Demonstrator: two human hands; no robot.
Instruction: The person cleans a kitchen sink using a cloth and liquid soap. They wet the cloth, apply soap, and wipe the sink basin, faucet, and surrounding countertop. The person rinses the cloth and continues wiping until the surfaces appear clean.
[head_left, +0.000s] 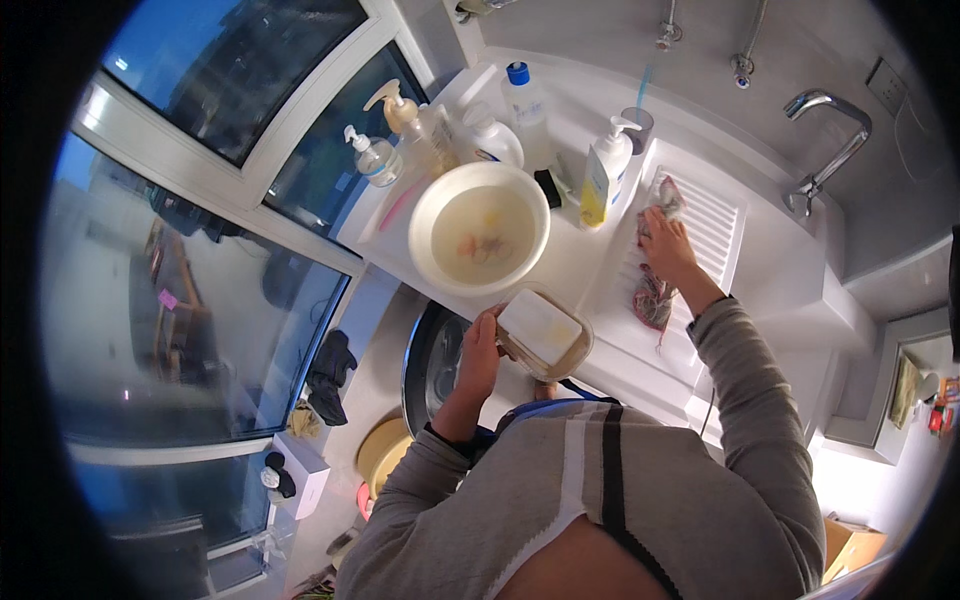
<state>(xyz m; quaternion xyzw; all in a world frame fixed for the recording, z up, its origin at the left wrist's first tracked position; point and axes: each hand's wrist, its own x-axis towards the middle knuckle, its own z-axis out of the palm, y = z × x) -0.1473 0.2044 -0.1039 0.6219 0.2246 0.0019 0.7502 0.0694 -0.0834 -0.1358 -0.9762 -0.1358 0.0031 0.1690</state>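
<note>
My left hand (480, 352) grips the near side of a soap dish (584, 349), with a large white bar of soap (540, 326) lying in it. My right hand (670, 251) reaches over the ribbed washboard (716, 240) of the sink unit. Its fingers rest on a small bundle of wet fabric, partly hidden beneath them; whether they grip it or only press is unclear. A grey-and-pink piece of fabric (671, 196) shows beyond the fingers. Another bundle with reddish edging (652, 304) lies on the ribs nearer to me.
A white basin (420, 232) of cloudy water with small things in it stands left of the washboard. Around it are pump bottles (381, 161), a blue-capped bottle (525, 105), a yellow-and-white tube (595, 195) and a cup (637, 131). A chrome faucet (832, 142) rises at right.
</note>
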